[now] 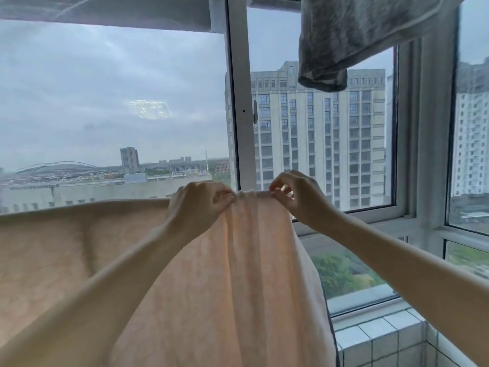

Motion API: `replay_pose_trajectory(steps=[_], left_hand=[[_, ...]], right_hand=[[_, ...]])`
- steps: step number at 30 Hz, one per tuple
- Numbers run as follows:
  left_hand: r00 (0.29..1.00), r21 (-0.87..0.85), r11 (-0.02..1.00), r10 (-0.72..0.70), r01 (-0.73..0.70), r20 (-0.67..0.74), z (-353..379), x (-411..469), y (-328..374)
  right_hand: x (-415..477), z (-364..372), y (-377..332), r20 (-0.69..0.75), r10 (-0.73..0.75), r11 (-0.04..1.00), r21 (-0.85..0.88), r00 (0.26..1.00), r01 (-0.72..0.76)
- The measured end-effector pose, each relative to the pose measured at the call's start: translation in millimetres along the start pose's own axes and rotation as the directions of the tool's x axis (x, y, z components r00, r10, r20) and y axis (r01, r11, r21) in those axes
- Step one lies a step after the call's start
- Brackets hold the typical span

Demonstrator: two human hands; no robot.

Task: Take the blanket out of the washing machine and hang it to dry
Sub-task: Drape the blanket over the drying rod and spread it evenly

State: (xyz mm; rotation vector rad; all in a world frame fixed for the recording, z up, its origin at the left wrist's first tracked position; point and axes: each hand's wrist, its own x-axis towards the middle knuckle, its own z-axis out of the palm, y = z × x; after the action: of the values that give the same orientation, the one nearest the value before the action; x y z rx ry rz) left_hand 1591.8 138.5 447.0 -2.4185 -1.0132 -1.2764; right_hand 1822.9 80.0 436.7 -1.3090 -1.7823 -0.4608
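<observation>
A pale peach blanket (217, 282) hangs in front of me, spread wide to the left and bunched into folds at the middle. My left hand (201, 205) pinches its top edge from the left. My right hand (296, 197) pinches the same gathered edge a short way to the right. Both arms reach forward and up. What the blanket's top edge lies over is hidden by the cloth. The washing machine is out of view.
A grey towel (352, 38) hangs from above at the upper right. White window frames (238, 102) stand just behind the blanket, with tall buildings outside. A white tiled ledge (375, 337) sits at the lower right.
</observation>
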Motion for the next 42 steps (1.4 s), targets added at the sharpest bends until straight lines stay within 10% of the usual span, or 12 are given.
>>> replay_pose_trajectory(steps=[12, 21, 31, 42], left_hand=[[0.995, -0.066, 0.996, -0.065, 0.060, -0.075, -2, 3, 5], [0.989, -0.065, 0.991, -0.122, 0.117, -0.085, 4, 54, 18], [0.970, -0.170, 0.985, 0.046, -0.006, 0.238, 34, 53, 24], [0.998, -0.192, 0.981, 0.025, -0.013, 0.062, 30, 44, 31]], right_hand=[[11, 5, -5, 0.034, -0.035, 0.995, -0.092, 0.999, 0.038], [50, -34, 49, -0.241, 0.298, 0.943, -0.074, 0.924, -0.324], [-15, -1, 91, 0.024, 0.429, 0.891, -0.176, 0.903, -0.418], [-61, 21, 17, 0.067, 0.284, 0.944, 0.154, 0.957, -0.291]])
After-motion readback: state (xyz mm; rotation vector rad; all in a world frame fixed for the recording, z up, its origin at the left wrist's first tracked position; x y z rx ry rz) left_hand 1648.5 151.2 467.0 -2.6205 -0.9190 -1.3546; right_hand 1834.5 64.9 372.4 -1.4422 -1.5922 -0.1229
